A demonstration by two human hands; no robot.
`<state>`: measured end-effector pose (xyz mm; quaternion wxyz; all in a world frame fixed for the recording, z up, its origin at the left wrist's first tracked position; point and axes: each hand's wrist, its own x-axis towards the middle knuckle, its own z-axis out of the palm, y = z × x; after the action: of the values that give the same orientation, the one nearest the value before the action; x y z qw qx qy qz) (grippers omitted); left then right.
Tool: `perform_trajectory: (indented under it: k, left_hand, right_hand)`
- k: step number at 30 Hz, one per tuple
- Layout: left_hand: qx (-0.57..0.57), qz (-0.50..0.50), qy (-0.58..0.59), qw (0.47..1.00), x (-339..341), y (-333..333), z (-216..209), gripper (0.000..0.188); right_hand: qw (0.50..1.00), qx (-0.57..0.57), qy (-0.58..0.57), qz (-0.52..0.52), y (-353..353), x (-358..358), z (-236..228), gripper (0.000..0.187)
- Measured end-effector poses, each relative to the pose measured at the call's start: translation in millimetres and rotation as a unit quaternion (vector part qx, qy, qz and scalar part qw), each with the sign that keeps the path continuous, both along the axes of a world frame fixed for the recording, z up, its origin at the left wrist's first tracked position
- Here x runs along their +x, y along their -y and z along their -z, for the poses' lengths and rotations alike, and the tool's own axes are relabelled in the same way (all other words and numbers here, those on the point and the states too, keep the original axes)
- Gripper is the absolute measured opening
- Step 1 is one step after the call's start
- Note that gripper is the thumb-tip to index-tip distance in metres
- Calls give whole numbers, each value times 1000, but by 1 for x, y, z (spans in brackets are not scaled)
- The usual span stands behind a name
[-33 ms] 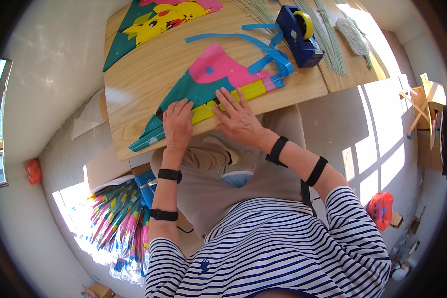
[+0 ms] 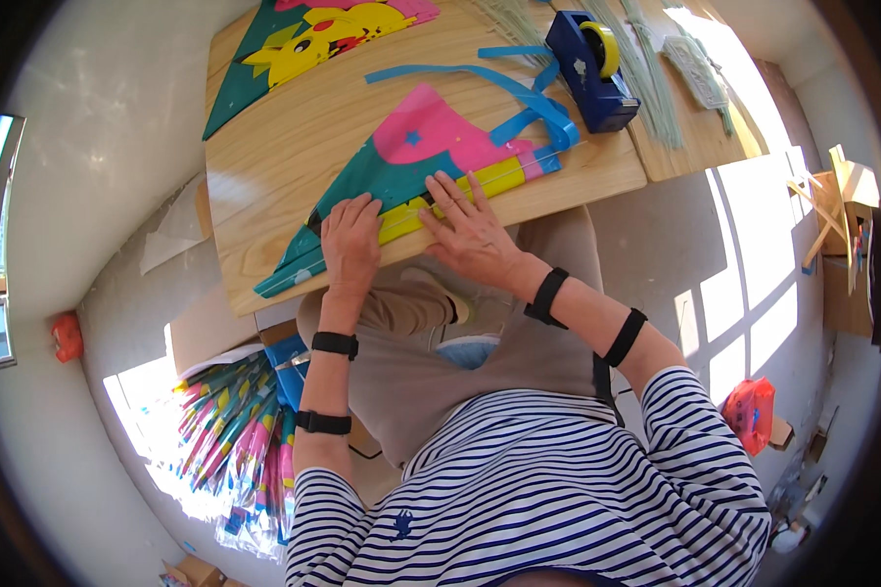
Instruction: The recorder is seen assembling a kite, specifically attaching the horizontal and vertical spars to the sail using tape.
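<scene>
A folded kite sheet in teal, pink and yellow lies near the table's front edge. A thin pale rod runs along its yellow folded edge. My left hand is closed on that near edge, fingers bent over the sheet and the thumb mostly hidden. To its right, my right hand lies over the yellow strip with its fingers apart and pressing down. Blue ribbon trails from the sheet's right end across the table.
A blue tape dispenser with yellow tape stands beyond the ribbon. Thin rods lie at the far right beside a clear plastic tray. Another printed sheet lies far left. Many folded sheets are piled low by my left arm.
</scene>
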<state>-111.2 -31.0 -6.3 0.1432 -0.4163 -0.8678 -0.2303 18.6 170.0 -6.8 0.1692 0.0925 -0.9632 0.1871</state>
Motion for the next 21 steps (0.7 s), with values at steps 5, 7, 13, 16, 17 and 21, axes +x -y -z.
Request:
perform_trajectory:
  k: [5, 7, 13, 16, 17, 21]
  left_hand:
    - [7, -1, 0, 1000, -1, 1, 3, 24]
    - [11, -3, -1, 1000, 0, 0, 8, 25]
    - [-10, 3, 25, 1000, 5, 25, 10, 44]
    - [-52, -33, 57, 996, 11, 56, 5, 63]
    - [-61, -48, 62, 995, 12, 68, 5, 69]
    - [-100, -107, 64, 987, 13, 101, 10, 84]
  right_hand:
    - [1000, 10, 7, -8, -2, -2, 1, 58]
    - [1000, 19, 10, -6, -3, -2, 1, 59]
    - [999, 38, 6, -3, -4, -3, 4, 58]
    - [999, 36, -4, -7, -3, -3, 6, 57]
    - [999, 36, -6, -8, -3, -3, 6, 57]
    - [999, 42, -4, -11, -3, -3, 5, 56]
